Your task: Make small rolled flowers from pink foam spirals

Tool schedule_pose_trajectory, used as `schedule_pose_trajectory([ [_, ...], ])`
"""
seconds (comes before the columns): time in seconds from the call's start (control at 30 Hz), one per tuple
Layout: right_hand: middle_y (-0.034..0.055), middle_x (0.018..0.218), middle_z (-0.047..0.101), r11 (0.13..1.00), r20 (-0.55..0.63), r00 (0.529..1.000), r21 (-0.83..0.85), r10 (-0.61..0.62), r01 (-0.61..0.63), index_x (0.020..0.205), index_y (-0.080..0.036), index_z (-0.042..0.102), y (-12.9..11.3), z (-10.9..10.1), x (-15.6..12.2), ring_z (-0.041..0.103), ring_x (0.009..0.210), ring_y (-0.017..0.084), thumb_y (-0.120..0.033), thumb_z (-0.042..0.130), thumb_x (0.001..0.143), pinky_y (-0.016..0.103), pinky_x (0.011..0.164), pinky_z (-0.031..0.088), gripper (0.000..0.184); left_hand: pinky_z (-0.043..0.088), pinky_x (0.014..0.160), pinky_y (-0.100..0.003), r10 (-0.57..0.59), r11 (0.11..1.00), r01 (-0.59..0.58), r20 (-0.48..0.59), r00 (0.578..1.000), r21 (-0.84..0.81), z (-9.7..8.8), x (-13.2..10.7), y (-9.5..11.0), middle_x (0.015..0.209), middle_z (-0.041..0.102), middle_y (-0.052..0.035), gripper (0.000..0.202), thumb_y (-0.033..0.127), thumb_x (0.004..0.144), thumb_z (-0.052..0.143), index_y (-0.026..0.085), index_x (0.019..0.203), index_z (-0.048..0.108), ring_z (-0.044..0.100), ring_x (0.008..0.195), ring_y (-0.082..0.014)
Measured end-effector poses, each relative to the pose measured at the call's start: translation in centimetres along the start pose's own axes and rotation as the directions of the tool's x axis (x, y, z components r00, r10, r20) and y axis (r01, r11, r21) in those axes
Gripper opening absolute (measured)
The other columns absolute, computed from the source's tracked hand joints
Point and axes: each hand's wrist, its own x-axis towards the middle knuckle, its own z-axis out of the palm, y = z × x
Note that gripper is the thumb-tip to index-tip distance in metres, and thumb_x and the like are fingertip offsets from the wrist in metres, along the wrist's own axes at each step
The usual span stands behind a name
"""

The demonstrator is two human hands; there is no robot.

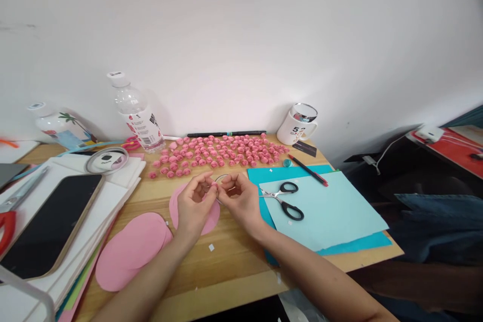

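My left hand (pixel 195 204) and my right hand (pixel 238 198) meet over the wooden table (pixel 234 261), fingers curled in a pinch. Between their fingertips is a small pink paper piece (pixel 214 186), too small to make out in detail. A small clear ring-shaped object (pixel 221 179) lies just behind the fingers. Under the left hand sits a pink paper disc (pixel 177 206). Behind the hands lie several small pink paper roses (pixel 222 153) in rows.
Black-handled scissors (pixel 285 200) lie on light blue paper (pixel 332 211) to the right. A larger pink oval sheet (pixel 132 251) lies at front left, beside a dark tablet (pixel 49 226) on white sheets. A water bottle (pixel 138 115), white mug (pixel 298 126) and red pen (pixel 307 169) stand behind.
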Motion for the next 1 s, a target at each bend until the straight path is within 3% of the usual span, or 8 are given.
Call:
schedule_pose_trajectory([
  [0.33, 0.0005, 0.066, 0.061, 0.992, 0.009, 0.998, 0.108, 0.058, -0.058, 0.081, -0.017, 0.052, -0.03, -0.15, 0.35, 0.058, 0.058, 0.013, -0.028, 0.064, 0.065, 0.024, 0.054, 0.049, 0.023, 0.049, 0.075, -0.026, -0.046, 0.998, 0.047, 0.030, 0.998, -0.050, 0.17, -0.08, 0.27, 0.083, 0.063, -0.0018, 0.029, 0.024, 0.066, 0.067, 0.017, 0.094, 0.060, 0.061, 0.079, -0.0147],
  [0.57, 0.0002, 0.067, 0.062, 0.999, -0.031, 0.999, -0.015, -0.041, 0.041, 0.078, -0.018, 0.054, -0.48, 0.07, -0.29, 0.058, 0.058, 0.012, -0.029, 0.062, 0.067, 0.025, 0.056, 0.049, 0.017, 0.050, 0.070, -0.025, -0.077, 0.996, 0.078, 0.013, 0.997, -0.040, -0.02, -0.14, 0.44, 0.080, 0.062, -0.0015, 0.031, 0.027, 0.068, 0.064, 0.018, 0.098, 0.062, 0.061, 0.076, -0.0142],
  [0.73, -0.0001, 0.064, 0.062, 0.997, -0.037, 0.999, 0.081, 0.011, -0.008, 0.080, -0.017, 0.053, -0.46, -0.28, 0.24, 0.058, 0.056, 0.013, -0.025, 0.062, 0.066, 0.024, 0.054, 0.048, 0.018, 0.051, 0.075, -0.026, -0.025, 0.999, 0.026, 0.063, 0.998, -0.025, 0.02, -0.01, 0.10, 0.084, 0.065, -0.0034, 0.032, 0.026, 0.067, 0.067, 0.017, 0.097, 0.060, 0.063, 0.081, -0.0158],
  [1.0, -0.0013, 0.063, 0.060, 0.995, -0.019, 0.999, 0.095, 0.046, -0.044, 0.078, -0.017, 0.054, -0.54, -0.09, 0.10, 0.057, 0.054, 0.011, -0.023, 0.063, 0.064, 0.022, 0.052, 0.047, 0.018, 0.054, 0.065, -0.025, -0.045, 0.997, 0.045, 0.001, 0.999, 0.066, 0.07, -0.16, 0.25, 0.078, 0.071, -0.0036, 0.029, 0.027, 0.066, 0.067, 0.015, 0.092, 0.067, 0.065, 0.069, -0.0158],
])
